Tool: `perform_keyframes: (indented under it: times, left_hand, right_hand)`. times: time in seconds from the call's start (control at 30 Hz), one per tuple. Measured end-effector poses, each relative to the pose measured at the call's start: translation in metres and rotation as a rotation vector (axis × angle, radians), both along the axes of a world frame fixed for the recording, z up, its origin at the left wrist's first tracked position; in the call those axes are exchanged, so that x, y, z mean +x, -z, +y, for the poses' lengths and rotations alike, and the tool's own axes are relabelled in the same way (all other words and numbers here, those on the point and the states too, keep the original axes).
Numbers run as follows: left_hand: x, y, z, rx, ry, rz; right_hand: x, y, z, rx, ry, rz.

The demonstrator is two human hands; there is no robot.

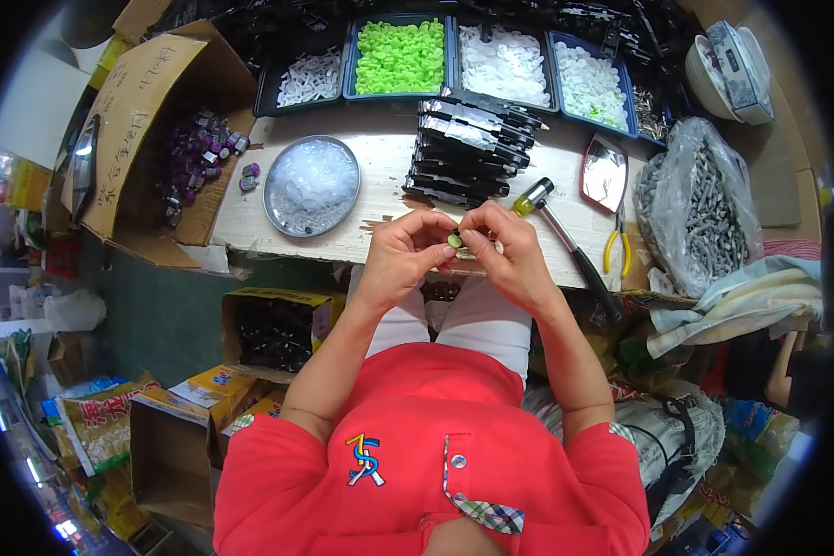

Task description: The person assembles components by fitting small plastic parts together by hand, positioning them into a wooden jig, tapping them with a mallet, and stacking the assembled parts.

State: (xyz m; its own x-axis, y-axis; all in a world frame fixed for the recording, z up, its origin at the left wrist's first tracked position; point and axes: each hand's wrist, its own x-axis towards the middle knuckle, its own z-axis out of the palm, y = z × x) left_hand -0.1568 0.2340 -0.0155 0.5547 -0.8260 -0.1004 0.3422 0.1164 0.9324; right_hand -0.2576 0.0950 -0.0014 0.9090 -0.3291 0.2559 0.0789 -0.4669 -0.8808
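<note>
My left hand (404, 255) and my right hand (507, 250) meet at the front edge of the white worktable (380, 148). Between their fingertips is a small green round part (454, 240), pinched from both sides. A small dark piece shows just above it, too small to make out. Behind my hands stands a stack of black parts (468, 148). Right of the stack, a hammer (570, 243) lies with its yellow and silver head beside my right hand and its black handle over the table edge.
Bins of green caps (400, 57), white caps (503, 67) and other small parts line the back. At left are a round dish (312, 185) and a cardboard box (148, 139). At right are yellow-handled pliers (617, 248), a mirror-like piece (604, 173) and a plastic bag (700, 208).
</note>
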Motion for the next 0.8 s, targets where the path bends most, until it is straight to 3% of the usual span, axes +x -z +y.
perform_keyframes:
  times: [0.07, 0.47, 0.8]
  left_hand:
    - [-0.001, 0.003, -0.001, 0.006, -0.016, 0.000]
    - [-0.001, 0.017, 0.009, -0.082, -0.145, 0.214]
    - [-0.005, 0.019, 0.003, -0.063, -0.177, 0.164]
  right_hand:
    - [0.002, 0.000, 0.001, -0.250, -0.055, -0.022]
    - [0.006, 0.006, 0.019, 0.080, 0.076, -0.049]
    - [0.022, 0.024, 0.023, -0.221, 0.122, -0.184]
